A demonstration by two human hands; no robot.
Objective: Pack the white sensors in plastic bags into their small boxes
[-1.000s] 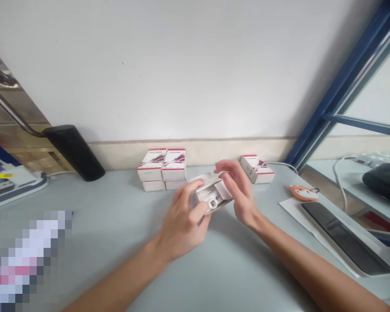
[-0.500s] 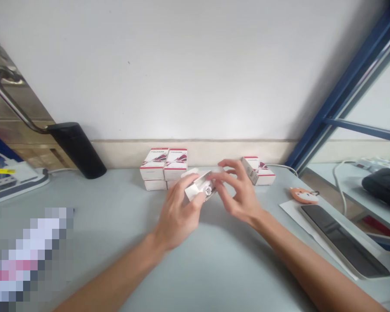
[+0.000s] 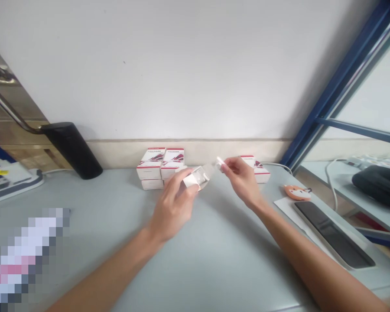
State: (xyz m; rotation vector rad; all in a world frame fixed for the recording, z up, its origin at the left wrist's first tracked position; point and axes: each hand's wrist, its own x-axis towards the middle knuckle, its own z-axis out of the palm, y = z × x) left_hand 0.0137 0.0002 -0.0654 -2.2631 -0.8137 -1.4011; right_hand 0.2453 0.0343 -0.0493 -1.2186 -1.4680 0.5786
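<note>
My left hand [image 3: 172, 210] is closed around a small white carton [image 3: 191, 180] with its end open, tilted above the table. Whitish, partly see-through contents show inside the opening; their kind is too blurred to name. To the right of that opening, my right hand [image 3: 243, 182] pinches a small white piece [image 3: 219, 161] between thumb and fingers. It is apart from the carton, and its exact kind cannot be made out. Stacked cartons [image 3: 150, 170] with red and white printing stand behind my left hand. More printed cartons [image 3: 262, 177] sit partly hidden behind my right hand.
On the grey table [image 3: 195, 268], a black cylinder [image 3: 74, 149] leans at the left near a power strip [image 3: 14, 182]. To the right lie a phone [image 3: 333, 234], white paper [image 3: 284, 208] and an orange-and-white animal-shaped item [image 3: 297, 192]. A blue metal frame [image 3: 336, 86] rises beyond them.
My right hand has drawn away from the carton's opening, up and to the right, with the small white piece in its fingers. My left hand still holds the carton. The view has shifted slightly.
</note>
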